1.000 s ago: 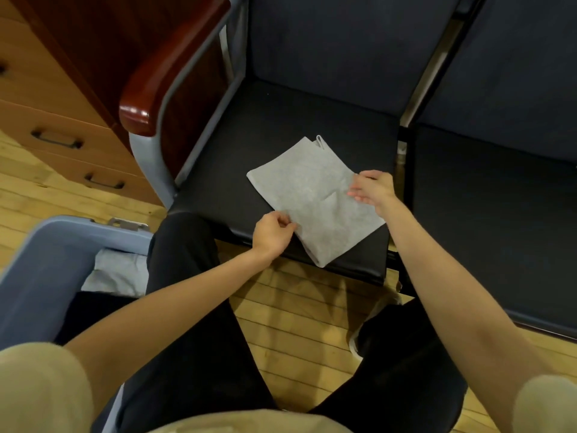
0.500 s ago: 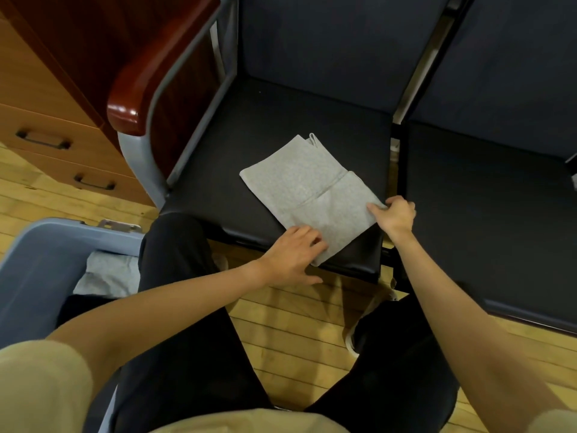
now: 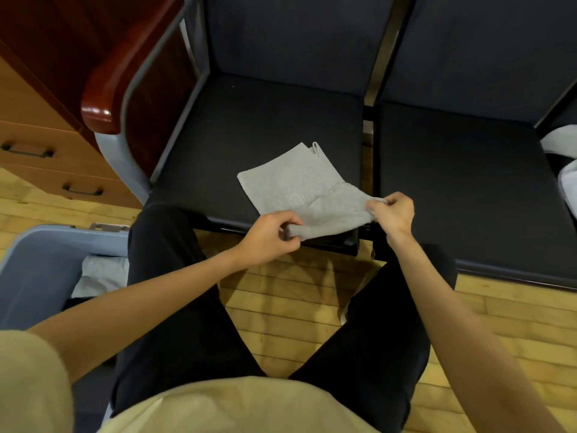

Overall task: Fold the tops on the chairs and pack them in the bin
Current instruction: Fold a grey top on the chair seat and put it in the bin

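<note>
The left hand (image 3: 271, 235) pinches the near left corner of the folded grey top (image 3: 299, 189), and the right hand (image 3: 394, 214) grips its near right corner, lifting that edge off the black chair seat (image 3: 265, 126); the far half lies flat. Both forearms reach forward over dark-trousered knees. A blue bin (image 3: 34, 264) at left holds soft grey cloth; wooden drawers (image 3: 46, 170) stand beyond.

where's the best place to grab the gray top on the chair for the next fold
Take the gray top by its two near corners, coming from the front edge of the chair seat. That edge is free and overhangs the seat, so fingers slip under; the left hand and right hand already pinch there.
</note>
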